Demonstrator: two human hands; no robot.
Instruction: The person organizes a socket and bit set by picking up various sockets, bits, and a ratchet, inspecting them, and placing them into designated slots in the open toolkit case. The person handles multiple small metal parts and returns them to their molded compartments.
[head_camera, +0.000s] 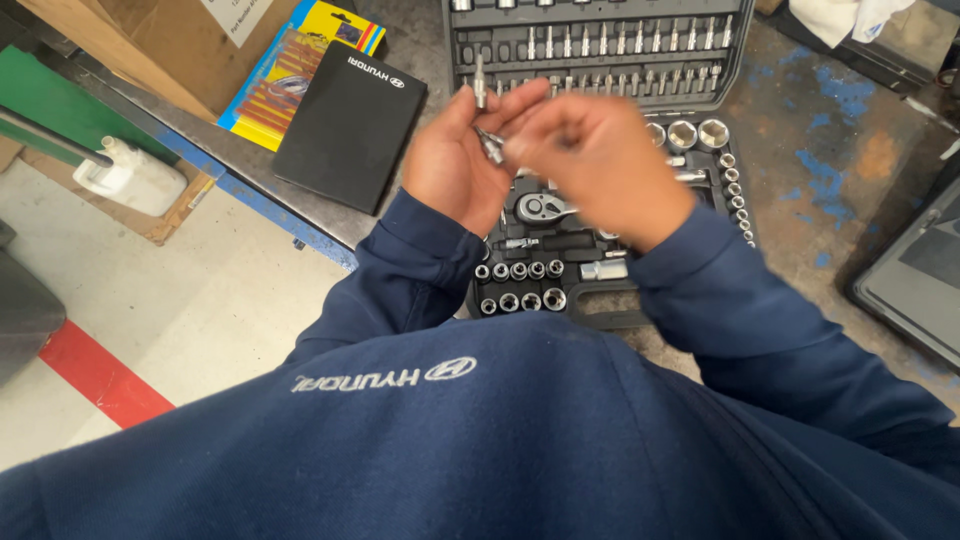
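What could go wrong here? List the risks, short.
1. The small metal bit piece is pinched only at the fingertips of the left hand and the blurred right hand; it could slip.
2. If dropped, it may land among the chrome sockets in the open grey plastic tool case and be hard to spot.
3. The hands work near the blue-edged metal workbench edge, so a stray drop might reach the floor.

I stand at a worn grey metal table (800, 130) blotched with blue paint and rust, its near edge painted blue. Below me to the left lies a pale concrete floor (200, 310) crossed by a red stripe (100, 375).
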